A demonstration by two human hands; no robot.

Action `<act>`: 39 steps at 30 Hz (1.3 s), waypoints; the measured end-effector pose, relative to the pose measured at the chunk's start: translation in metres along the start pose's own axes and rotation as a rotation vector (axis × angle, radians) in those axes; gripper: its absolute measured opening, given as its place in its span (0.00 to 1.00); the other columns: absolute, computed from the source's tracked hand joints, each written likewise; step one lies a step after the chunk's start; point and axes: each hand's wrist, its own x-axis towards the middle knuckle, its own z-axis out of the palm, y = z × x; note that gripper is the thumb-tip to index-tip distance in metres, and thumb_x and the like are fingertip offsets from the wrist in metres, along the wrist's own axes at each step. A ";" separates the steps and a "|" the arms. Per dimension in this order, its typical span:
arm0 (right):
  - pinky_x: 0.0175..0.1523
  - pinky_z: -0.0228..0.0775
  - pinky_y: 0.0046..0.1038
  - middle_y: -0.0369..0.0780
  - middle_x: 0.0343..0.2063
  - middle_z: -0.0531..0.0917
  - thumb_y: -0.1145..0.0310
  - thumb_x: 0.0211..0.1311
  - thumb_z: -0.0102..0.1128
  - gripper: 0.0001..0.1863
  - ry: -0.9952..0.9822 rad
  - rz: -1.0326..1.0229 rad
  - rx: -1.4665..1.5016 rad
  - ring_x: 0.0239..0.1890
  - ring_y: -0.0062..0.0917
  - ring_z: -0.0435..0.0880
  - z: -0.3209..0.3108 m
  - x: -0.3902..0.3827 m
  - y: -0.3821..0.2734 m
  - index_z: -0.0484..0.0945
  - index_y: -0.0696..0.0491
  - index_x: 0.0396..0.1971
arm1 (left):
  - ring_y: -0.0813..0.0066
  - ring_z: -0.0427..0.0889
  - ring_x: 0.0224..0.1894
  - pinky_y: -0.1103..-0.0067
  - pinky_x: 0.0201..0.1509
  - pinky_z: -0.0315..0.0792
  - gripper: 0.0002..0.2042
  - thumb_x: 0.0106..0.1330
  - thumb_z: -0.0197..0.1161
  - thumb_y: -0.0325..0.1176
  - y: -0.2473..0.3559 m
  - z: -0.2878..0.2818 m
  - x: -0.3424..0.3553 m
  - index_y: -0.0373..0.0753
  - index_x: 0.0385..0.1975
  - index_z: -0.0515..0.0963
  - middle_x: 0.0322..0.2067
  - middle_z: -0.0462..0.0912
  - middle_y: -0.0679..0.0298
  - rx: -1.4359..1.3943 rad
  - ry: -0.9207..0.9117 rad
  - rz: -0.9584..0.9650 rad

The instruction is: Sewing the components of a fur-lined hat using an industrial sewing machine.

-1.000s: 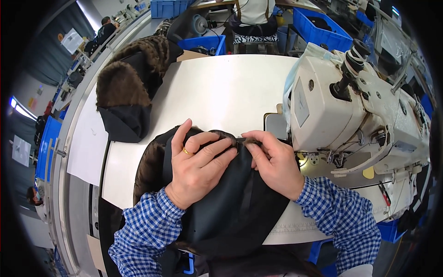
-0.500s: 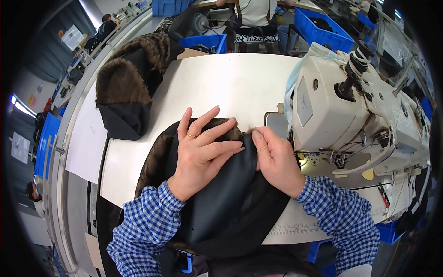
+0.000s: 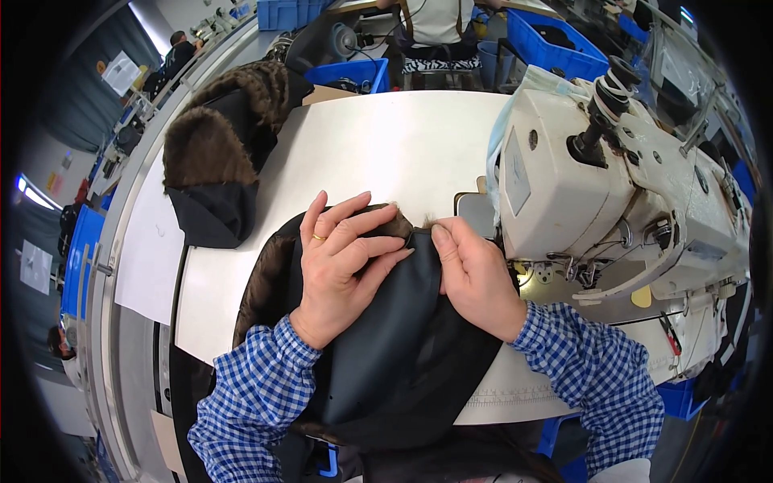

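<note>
A black fabric piece (image 3: 386, 338) with brown fur lining lies before me on the white sewing table (image 3: 370, 137). My left hand (image 3: 338, 274), wearing a gold ring, rests on its upper part, fingers apart, fingertips at the fur edge. My right hand (image 3: 471, 274) pinches the top edge of the fabric between thumb and forefinger, where a tuft of fur sticks up. What lies under both hands' fingertips is partly hidden. Just right of my right hand is the white sewing machine (image 3: 547, 209), with a lit needle area.
A second fur-lined black piece (image 3: 209, 185) lies at the back left. Red-handled snips (image 3: 671, 336) lie at the right. Beyond the table are blue crates (image 3: 555, 44) and a seated co-worker (image 3: 431, 22); another person (image 3: 179, 50) is at the far left.
Over the last second, my left fingers have spread and risen toward the top edge, and my right hand has moved slightly up, lifting the pinched edge. The view has shifted slightly.
</note>
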 end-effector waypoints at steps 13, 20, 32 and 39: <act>0.30 0.72 0.33 0.46 0.22 0.81 0.63 0.81 0.49 0.13 0.070 -0.155 -0.002 0.21 0.33 0.82 0.006 -0.001 0.005 0.75 0.58 0.47 | 0.62 0.77 0.62 0.55 0.77 0.51 0.09 0.59 0.75 0.31 -0.002 -0.007 0.005 0.51 0.39 0.89 0.52 0.84 0.68 0.011 -0.067 0.024; 0.33 0.73 0.33 0.49 0.27 0.82 0.63 0.81 0.48 0.13 0.151 -0.271 -0.009 0.26 0.32 0.83 0.009 0.001 0.002 0.75 0.58 0.48 | 0.63 0.76 0.63 0.55 0.78 0.48 0.06 0.66 0.70 0.30 -0.002 -0.013 0.009 0.48 0.40 0.87 0.53 0.83 0.66 -0.082 -0.127 -0.030; 0.33 0.75 0.28 0.40 0.37 0.83 0.75 0.68 0.63 0.11 -0.097 -0.204 0.158 0.26 0.26 0.80 0.000 -0.020 -0.011 0.76 0.57 0.48 | 0.56 0.76 0.62 0.67 0.67 0.67 0.15 0.60 0.75 0.31 -0.012 -0.038 0.034 0.40 0.47 0.83 0.62 0.78 0.56 -0.094 -0.315 -0.060; 0.34 0.77 0.29 0.44 0.34 0.84 0.74 0.71 0.61 0.06 -0.022 -0.262 0.136 0.27 0.31 0.85 0.007 -0.015 -0.004 0.79 0.58 0.44 | 0.53 0.73 0.61 0.61 0.67 0.65 0.19 0.50 0.82 0.41 -0.012 -0.038 0.032 0.41 0.34 0.79 0.55 0.76 0.58 0.270 -0.235 0.069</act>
